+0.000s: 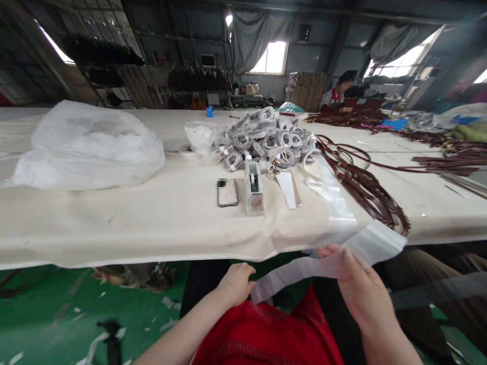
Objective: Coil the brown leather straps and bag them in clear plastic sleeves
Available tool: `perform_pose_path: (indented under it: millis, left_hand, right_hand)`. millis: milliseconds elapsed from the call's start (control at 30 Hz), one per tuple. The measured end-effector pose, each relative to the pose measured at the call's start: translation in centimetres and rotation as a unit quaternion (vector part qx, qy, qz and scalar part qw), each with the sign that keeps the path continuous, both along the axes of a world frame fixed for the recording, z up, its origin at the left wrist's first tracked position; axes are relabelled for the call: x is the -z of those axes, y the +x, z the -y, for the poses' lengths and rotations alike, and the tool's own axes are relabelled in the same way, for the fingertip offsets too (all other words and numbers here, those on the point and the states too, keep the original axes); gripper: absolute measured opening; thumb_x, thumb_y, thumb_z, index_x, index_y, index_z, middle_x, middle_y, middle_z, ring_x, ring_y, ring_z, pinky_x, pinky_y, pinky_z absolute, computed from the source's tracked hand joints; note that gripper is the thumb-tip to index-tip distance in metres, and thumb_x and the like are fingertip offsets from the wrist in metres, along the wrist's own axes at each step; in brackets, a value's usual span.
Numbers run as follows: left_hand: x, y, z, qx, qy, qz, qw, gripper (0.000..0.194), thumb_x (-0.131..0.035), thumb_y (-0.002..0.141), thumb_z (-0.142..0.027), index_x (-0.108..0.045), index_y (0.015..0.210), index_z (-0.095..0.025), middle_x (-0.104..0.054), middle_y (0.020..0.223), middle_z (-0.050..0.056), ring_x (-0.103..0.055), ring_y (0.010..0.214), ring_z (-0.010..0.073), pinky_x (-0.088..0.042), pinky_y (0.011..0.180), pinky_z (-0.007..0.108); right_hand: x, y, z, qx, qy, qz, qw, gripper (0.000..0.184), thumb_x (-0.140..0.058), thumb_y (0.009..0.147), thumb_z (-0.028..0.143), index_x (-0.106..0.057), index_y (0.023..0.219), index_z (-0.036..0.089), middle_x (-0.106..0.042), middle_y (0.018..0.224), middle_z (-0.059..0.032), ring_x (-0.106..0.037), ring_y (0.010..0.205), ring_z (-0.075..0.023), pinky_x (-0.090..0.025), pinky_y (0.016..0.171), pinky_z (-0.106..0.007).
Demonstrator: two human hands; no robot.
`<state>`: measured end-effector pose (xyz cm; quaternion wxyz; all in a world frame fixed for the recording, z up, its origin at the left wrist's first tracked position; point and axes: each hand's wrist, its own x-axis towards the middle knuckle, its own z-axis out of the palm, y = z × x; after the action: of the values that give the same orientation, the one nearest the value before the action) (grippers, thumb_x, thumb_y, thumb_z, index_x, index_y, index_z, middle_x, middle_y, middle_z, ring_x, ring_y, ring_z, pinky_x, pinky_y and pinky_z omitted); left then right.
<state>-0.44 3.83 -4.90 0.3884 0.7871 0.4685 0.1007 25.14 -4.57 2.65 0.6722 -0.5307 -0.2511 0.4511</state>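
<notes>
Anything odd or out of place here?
Yes, minor: pale scraps lie scattered on the green floor to the person's left, like unswept litter. The translucent strip in the right hand shows no obvious damage.

Grey curtain (246, 38) hangs beside bright window (272, 58).

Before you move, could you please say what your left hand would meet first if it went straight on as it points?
The left hand would probably meet the near edge of the cream table first, though depth is unclear from this view.
</notes>
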Motion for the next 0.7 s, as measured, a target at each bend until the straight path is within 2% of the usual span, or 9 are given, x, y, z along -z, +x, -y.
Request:
perform_pose_path:
  millis: [67, 167, 267, 333, 400, 500, 600, 667, 700]
  left_hand:
    - [-0.9, 0.4, 0.4, -0.004, 0.012, 0.032, 0.999, 0.028, -0.052, 0.092, -0.031, -0.072, 0.104, -0.016, -0.070, 0.114, 0.012, -0.062, 0.110, 0.0267, -0.043, 0.102, 0.038]
    - [-3.0, 1.4, 1.5, 0.050, -0.039, 0.167, 0.984, 0.060, -0.026, 0.100, -0.053, -0.073, 0.088, -0.016, -0.072, 0.096, 0.009, -0.065, 0.093, 0.0218, -0.049, 0.090, 0.032]
    - [-4.4, 1.9, 2.5, 0.063, -0.113, 0.288, 0.949, 0.069, -0.036, 0.091, -0.071, -0.074, 0.081, -0.014, -0.072, 0.086, 0.009, -0.065, 0.081, 0.0225, -0.052, 0.080, 0.033]
    - [-4.7, 1.9, 2.9, -0.005, -0.131, 0.337, 0.932, 0.070, -0.034, 0.092, -0.070, -0.077, 0.090, -0.015, -0.074, 0.096, 0.010, -0.066, 0.094, 0.0253, -0.050, 0.091, 0.036]
    - [-4.6, 1.7, 3.2, -0.082, -0.155, 0.373, 0.911, 0.077, -0.016, 0.098, -0.062, -0.077, 0.094, -0.017, -0.074, 0.103, 0.009, -0.064, 0.106, 0.0262, -0.043, 0.104, 0.041]
    - [-4.4, 1.3, 3.3, -0.123, -0.194, 0.412, 0.882, 0.081, -0.004, 0.100, -0.052, -0.076, 0.097, -0.016, -0.075, 0.104, 0.009, -0.063, 0.108, 0.0265, -0.039, 0.109, 0.047]
    - [-4.2, 1.0, 3.1, -0.095, -0.187, 0.422, 0.882, 0.054, -0.026, 0.099, -0.039, -0.073, 0.103, -0.015, -0.074, 0.107, 0.009, -0.064, 0.110, 0.0266, -0.041, 0.107, 0.047]
    - [-4.3, 0.7, 3.0, -0.063, -0.161, 0.390, 0.905, 0.034, -0.044, 0.086, -0.023, -0.072, 0.105, -0.015, -0.074, 0.108, 0.008, -0.064, 0.110, 0.0259, -0.043, 0.106, 0.045]
    - [-4.4, 0.6, 2.9, -0.042, -0.140, 0.360, 0.922, 0.037, -0.049, 0.077, -0.016, -0.071, 0.107, -0.016, -0.073, 0.111, 0.008, -0.064, 0.111, 0.0254, -0.043, 0.107, 0.043]
  right_hand:
    - [0.5, -1.7, 0.2, -0.129, -0.039, 0.035, 0.990, 0.037, -0.068, 0.085, 0.053, -0.078, 0.096, 0.019, -0.079, 0.094, -0.0112, -0.071, 0.095, -0.0292, -0.050, 0.095, -0.043]
    - [1.5, -4.8, 0.5, -0.337, -0.052, 0.094, 0.935, 0.041, -0.059, 0.092, 0.053, -0.078, 0.098, 0.017, -0.078, 0.095, -0.0106, -0.070, 0.096, -0.0286, -0.049, 0.095, -0.042]
    - [2.3, -7.0, 0.9, -0.425, -0.040, 0.116, 0.897, 0.046, -0.051, 0.095, 0.055, -0.079, 0.095, 0.018, -0.077, 0.088, -0.0075, -0.068, 0.091, -0.0262, -0.049, 0.090, -0.039]
    - [2.7, -7.7, 1.1, -0.447, -0.036, 0.113, 0.887, 0.043, -0.053, 0.095, 0.053, -0.078, 0.093, 0.018, -0.075, 0.084, -0.0053, -0.066, 0.084, -0.0234, -0.049, 0.084, -0.036]
    - [3.0, -8.1, 1.3, -0.457, -0.036, 0.094, 0.884, 0.040, -0.057, 0.093, 0.051, -0.077, 0.089, 0.018, -0.072, 0.079, -0.0032, -0.063, 0.076, -0.0202, -0.048, 0.075, -0.031]
    - [3.7, -8.3, 1.6, -0.442, -0.063, 0.048, 0.894, 0.041, -0.063, 0.087, 0.054, -0.075, 0.076, 0.015, -0.067, 0.069, -0.0014, -0.057, 0.067, -0.0168, -0.045, 0.066, -0.028]
    - [4.4, -8.4, 1.9, -0.400, -0.124, -0.004, 0.908, 0.043, -0.070, 0.080, 0.055, -0.073, 0.070, 0.013, -0.065, 0.064, -0.0032, -0.058, 0.065, -0.0177, -0.045, 0.066, -0.029]
    - [4.7, -8.4, 2.1, -0.376, -0.149, -0.022, 0.914, 0.043, -0.071, 0.077, 0.055, -0.074, 0.071, 0.013, -0.066, 0.065, -0.0051, -0.060, 0.065, -0.0189, -0.046, 0.066, -0.029]
    - [4.8, -8.3, 2.2, -0.365, -0.155, -0.027, 0.918, 0.043, -0.071, 0.077, 0.055, -0.074, 0.072, 0.013, -0.066, 0.065, -0.0055, -0.060, 0.065, -0.0191, -0.046, 0.066, -0.029]
